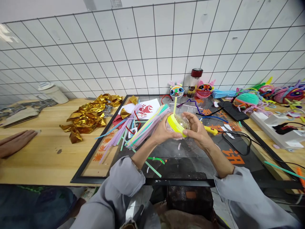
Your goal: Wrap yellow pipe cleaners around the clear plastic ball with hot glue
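A clear round ball (184, 122) with bright yellow pipe cleaners (175, 124) laid across it in a band is held between my two hands. One yellow end sticks up from its top. My left hand (164, 131) grips the ball's left side, fingers curled around it. On the other side, my right hand (197, 131) clasps the ball, its thumb pressed on the end of the yellow band. Just left of my left hand lies a bundle of pastel pipe cleaners (147, 128). A yellow tool (211, 130) rests right of my right hand.
Gold foil (91, 114) and another person's hand (17, 143) are on the left. Finished animal-face ornaments (176, 91) and a red-lidded bottle (192, 83) stand by the wall. A phone (233, 110), black cable (249, 144) and power strip (274, 128) lie on the right.
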The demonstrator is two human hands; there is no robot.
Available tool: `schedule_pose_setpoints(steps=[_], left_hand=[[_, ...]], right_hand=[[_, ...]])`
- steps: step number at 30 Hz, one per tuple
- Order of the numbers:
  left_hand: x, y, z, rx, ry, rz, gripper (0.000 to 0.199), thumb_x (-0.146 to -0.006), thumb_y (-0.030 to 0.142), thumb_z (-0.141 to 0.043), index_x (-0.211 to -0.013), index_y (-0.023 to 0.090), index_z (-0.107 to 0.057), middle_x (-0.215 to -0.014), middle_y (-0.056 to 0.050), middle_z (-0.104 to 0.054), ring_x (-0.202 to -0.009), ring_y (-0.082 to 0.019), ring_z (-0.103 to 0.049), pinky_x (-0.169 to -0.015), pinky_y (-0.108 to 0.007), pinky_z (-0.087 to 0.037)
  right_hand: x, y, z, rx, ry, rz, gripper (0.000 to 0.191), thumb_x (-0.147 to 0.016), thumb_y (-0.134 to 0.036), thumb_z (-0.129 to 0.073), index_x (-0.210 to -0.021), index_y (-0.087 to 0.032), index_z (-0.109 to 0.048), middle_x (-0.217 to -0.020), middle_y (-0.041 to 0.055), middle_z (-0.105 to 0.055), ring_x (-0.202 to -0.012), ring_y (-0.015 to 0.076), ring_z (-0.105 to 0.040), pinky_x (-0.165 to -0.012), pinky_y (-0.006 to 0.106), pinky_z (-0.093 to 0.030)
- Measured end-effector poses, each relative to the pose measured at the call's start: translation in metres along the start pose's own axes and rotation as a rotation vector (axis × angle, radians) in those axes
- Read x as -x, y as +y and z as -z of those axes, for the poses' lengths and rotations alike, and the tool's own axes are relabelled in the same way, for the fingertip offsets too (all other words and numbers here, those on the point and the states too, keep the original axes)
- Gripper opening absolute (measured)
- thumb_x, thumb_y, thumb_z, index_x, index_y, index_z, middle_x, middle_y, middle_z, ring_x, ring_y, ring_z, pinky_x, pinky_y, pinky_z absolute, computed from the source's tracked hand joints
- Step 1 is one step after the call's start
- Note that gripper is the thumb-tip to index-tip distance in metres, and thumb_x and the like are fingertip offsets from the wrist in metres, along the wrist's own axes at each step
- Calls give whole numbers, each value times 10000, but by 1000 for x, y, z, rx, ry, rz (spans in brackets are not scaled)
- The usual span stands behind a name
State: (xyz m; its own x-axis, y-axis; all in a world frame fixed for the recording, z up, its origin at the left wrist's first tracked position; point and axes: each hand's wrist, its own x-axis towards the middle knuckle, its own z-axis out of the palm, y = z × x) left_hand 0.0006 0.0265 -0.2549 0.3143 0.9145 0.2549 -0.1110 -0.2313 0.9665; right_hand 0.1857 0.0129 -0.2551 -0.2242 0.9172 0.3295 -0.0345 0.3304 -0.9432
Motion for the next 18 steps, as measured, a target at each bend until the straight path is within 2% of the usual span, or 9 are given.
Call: schedule_pose_setpoints(steps=[7, 12, 15, 18], left_hand=[[2, -1, -4, -11, 14, 24, 1077, -410, 470, -936, -1332, 167, -468, -1287, -131, -587, -1217, -325, -550, -1083, -470, -429], [0, -4, -4, 61, 88, 32, 1012, -413, 467, -939, -1288, 176, -521, -1278, -113, -593, -1226, -324, -548, -1104, -470, -415], [-1, -5, -3, 177, 141, 52, 984, -431, 465, -933, -1281, 191, -521, -1260, -101, -604, -1198, -305, -570, -1086, -460, -433], [-4, -6, 2, 205, 217, 48, 1018, -395, 427, -941, -1286, 201, -504, -1240, -88, -610, -1178, -289, -576, -1070, -442, -448]], right_hand=[[-1, 6, -4, 78, 46, -11, 837, -639, -627, -809, -1322, -274, -477, -1409, 112, -528, -1386, 300, -455, -1170, 487, -380], [3, -1, -10, -60, 35, -22, 852, -629, -570, -837, -1347, -293, -472, -1472, 91, -484, -1434, 287, -394, -1197, 465, -334], [2, -5, -9, -128, 58, -8, 752, -648, -503, -837, -1299, -308, -516, -1446, 70, -519, -1400, 275, -441, -1171, 451, -365], [-3, -6, 8, 0, 234, 73, 554, -699, -467, -789, -1182, -287, -587, -1316, 71, -611, -1262, 258, -556, -1077, 440, -447]])
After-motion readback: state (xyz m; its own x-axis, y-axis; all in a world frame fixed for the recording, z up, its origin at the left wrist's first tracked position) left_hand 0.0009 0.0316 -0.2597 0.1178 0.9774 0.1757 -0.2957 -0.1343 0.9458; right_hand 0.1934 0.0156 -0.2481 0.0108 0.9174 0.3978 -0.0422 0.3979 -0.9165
